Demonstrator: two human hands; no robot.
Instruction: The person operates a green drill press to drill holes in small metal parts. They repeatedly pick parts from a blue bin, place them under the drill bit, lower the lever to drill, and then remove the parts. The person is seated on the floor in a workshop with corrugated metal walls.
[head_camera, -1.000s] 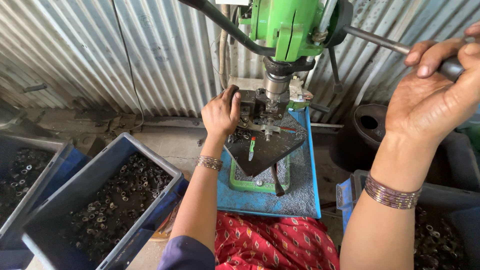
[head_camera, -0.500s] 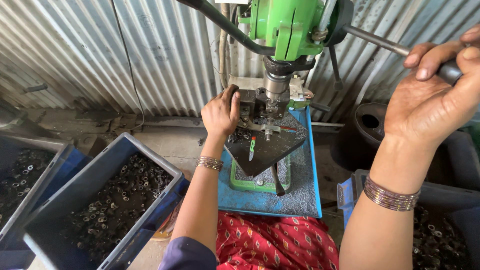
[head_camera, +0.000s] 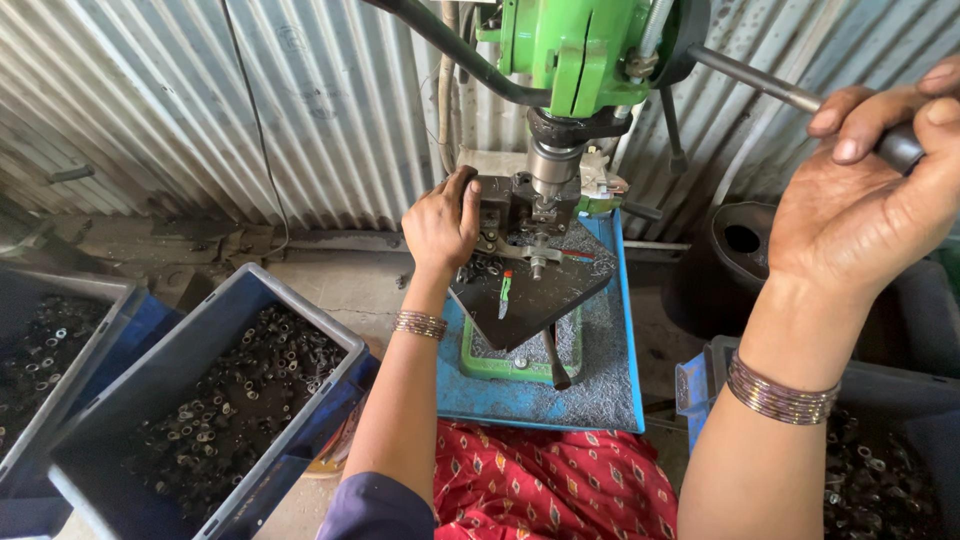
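Corrugated wall (head_camera: 300, 100), left hand (head_camera: 440, 225) at jig (head_camera: 505, 205), right hand (head_camera: 865, 200) gripping lever (head_camera: 800, 95)

wall (head_camera: 250, 110): grey corrugated metal sheet
left bins (head_camera: 300, 310): blue-grey crates of small dark metal rings
right bin (head_camera: 900, 390): similar parts
lap cloth (head_camera: 560, 480): red patterned

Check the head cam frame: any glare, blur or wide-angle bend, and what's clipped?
Head view: even daylight, no harsh glare, soft sheen on the green drill press. The right hand on the feed lever looms large and slightly soft, cut by the right edge. The left hand at the dark work plate is sharp. The corrugated wall ribs fan outward, a wide-angle effect. The blue bin interior is dim.
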